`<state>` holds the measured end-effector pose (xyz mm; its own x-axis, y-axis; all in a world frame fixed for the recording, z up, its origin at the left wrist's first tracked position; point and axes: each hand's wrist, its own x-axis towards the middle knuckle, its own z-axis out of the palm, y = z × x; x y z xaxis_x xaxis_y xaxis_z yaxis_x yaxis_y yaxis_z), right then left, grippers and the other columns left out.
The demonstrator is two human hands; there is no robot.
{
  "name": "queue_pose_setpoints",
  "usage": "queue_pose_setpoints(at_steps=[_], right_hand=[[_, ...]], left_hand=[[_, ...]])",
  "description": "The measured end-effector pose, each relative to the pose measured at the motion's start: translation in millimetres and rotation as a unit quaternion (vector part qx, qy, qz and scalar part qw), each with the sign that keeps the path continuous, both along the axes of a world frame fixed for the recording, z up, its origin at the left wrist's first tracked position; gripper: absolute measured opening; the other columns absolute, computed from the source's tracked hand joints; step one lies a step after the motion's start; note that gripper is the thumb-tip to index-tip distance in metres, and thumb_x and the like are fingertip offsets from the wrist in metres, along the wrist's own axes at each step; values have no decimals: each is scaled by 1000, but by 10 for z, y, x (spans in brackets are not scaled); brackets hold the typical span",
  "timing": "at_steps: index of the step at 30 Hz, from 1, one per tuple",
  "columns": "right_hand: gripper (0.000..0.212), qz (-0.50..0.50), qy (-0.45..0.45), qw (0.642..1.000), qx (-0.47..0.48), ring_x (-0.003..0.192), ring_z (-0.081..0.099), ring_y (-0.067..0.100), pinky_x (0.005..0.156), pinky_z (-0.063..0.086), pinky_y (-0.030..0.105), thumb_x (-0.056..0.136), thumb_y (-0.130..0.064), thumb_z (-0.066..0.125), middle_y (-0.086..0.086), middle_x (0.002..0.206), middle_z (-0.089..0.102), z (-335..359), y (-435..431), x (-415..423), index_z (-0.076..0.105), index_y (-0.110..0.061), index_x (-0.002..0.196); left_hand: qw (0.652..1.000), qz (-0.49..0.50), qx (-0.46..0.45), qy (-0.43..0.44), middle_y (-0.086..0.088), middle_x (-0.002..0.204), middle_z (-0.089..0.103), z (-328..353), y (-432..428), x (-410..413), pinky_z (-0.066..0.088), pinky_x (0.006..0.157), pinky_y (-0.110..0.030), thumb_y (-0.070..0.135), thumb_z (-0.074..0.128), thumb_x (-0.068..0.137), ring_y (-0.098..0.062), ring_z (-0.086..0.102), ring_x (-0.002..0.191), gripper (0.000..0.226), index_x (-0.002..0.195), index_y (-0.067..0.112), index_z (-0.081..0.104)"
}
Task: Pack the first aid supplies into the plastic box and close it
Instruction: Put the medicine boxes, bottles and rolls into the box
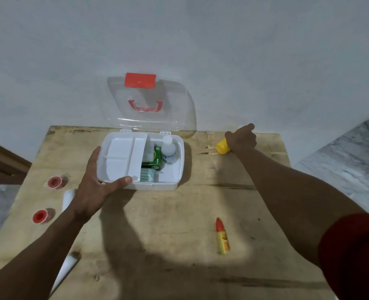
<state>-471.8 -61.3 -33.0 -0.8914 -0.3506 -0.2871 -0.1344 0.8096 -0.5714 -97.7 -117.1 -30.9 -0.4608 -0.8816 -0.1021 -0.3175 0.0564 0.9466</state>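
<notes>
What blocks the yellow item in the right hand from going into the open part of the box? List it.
Nothing visible. The right hand grips the yellow item right of the plastic box; bare table lies between. The lid stands open, and the white tray covers only the left side.

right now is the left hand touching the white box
Touching. The head view shows the left hand wrapped around the white box's near-left corner, thumb pressed on its rim.
</notes>
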Motion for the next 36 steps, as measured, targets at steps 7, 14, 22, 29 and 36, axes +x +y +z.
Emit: queue_pose_setpoints(at_steps=[7, 14, 22, 29, 36], right_hand=[[59, 15, -16, 997, -72, 110, 58, 34, 90, 46, 35, 81, -24, 71, 11, 122, 58, 49, 154, 140, 42, -14, 131], [56, 158, 31, 958, -239, 85, 63, 17, 81, 54, 33, 74, -20, 81, -6, 93, 64, 389, 501, 449, 54, -28, 123], [58, 226, -51, 907, -351, 74, 66, 11, 69, 55, 25, 75, -2, 81, 5, 99, 66, 878, 728, 1025, 52, -34, 114], [64, 242, -11, 887, -392, 88, 69, 17, 78, 60, 32, 72, 3, 82, 7, 100, 67, 895, 587, 1472, 53, -46, 101], [58, 320, 88, 888, -318, 88, 67, 9, 82, 57, 19, 71, -5, 86, -14, 98, 64, 652, 492, 1626, 49, -37, 103]], left_hand=[[1000, -5, 2, 22, 13, 133, 53, 22, 17, -7, 50, 87, -23, 44, 83, 61, -6, 51, 123, 93, 142, 34, 38], [1000, -10, 2, 19, 12, 138, 48, -86, -43, 74, 49, 102, -47, 45, 87, 62, -13, 48, 127, 99, 145, 35, 34], [1000, -4, -3, 30, 21, 128, 50, -119, -30, 90, 50, 98, -40, 40, 86, 64, -1, 50, 117, 95, 142, 37, 32], [1000, 5, 12, 16, 12, 136, 50, -164, -48, 108, 47, 102, -47, 48, 86, 60, -17, 50, 123, 105, 146, 38, 27], [1000, 5, 11, 9, 13, 139, 46, -166, -45, 110, 47, 101, -50, 52, 85, 59, -18, 47, 125, 108, 147, 40, 23]])
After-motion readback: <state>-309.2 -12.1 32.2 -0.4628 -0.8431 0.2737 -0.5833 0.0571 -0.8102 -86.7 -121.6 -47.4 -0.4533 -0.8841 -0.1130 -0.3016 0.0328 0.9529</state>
